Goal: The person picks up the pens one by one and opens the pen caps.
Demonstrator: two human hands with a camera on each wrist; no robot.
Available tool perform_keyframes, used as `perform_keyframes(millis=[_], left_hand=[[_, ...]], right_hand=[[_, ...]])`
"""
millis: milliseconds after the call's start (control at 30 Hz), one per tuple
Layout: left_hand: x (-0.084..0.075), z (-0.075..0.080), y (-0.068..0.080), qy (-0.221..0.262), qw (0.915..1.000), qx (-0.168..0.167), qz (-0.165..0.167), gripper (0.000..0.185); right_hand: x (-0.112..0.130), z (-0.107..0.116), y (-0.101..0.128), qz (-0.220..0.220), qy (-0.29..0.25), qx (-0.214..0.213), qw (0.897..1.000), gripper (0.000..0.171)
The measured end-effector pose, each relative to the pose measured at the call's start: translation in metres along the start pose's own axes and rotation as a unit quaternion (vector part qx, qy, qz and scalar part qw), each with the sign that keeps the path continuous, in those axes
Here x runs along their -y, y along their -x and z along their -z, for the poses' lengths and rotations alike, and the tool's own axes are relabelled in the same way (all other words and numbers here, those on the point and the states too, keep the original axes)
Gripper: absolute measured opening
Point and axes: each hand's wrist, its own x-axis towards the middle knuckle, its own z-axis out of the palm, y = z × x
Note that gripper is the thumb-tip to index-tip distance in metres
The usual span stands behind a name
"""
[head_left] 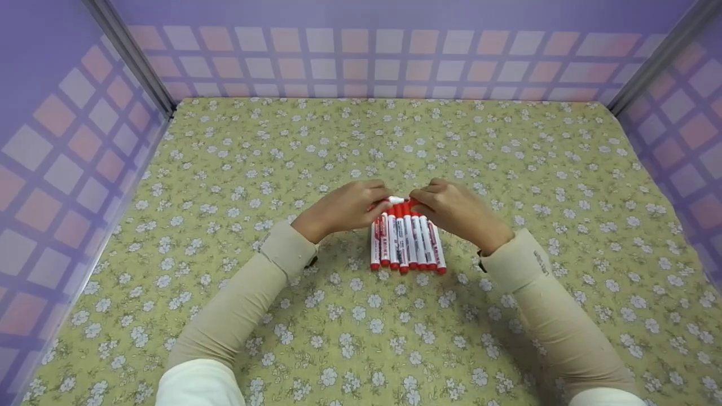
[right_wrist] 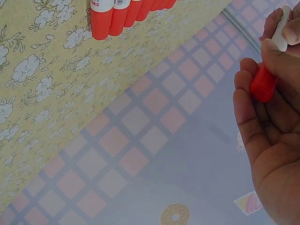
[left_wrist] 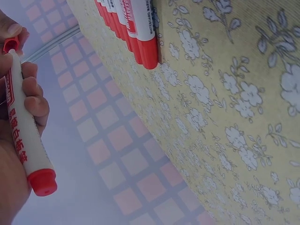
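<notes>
My left hand [head_left: 347,207] grips the white barrel of a red whiteboard marker [left_wrist: 29,133], its red end plug pointing outward. Between thumb and fingers, my right hand [head_left: 459,213] pinches a red cap [right_wrist: 264,85]. The cap's open mouth faces the marker's uncapped end, very close to it; whether they touch I cannot tell. Just below both hands, a row of white markers [head_left: 407,242] with red caps lies side by side on the cloth, caps pointing away from me. My hands partly cover the row's far corners.
A yellow-green floral cloth [head_left: 361,338] covers the table. Purple panels with pink and white squares [head_left: 355,51] stand along the back and both sides, joined by grey metal posts [head_left: 132,53] at the corners.
</notes>
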Motion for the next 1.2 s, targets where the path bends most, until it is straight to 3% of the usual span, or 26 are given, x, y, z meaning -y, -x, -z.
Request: perform_keyframes(millis=[433, 667, 933, 1200], left_hand=[[0.017, 0.009, 0.018, 0.008, 0.9995, -0.016, 0.025, 0.032], [0.032, 0.014, 0.037, 0.025, 0.9974, -0.038, 0.057, 0.029], [0.048, 0.023, 0.06, 0.043, 0.9905, -0.05, 0.12, 0.028], [0.065, 0.027, 0.082, 0.08, 0.973, -0.066, 0.206, 0.03]], right_hand=[[0.0, -0.001, 0.0, 0.0, -0.004, -0.003, 1.0, 0.011], [-0.001, -0.002, 0.0, 0.007, -0.006, -0.007, 1.0, 0.013], [-0.001, 0.001, 0.0, 0.008, -0.015, -0.017, 1.0, 0.013], [-0.001, 0.003, 0.001, -0.006, -0.011, -0.007, 1.0, 0.016]])
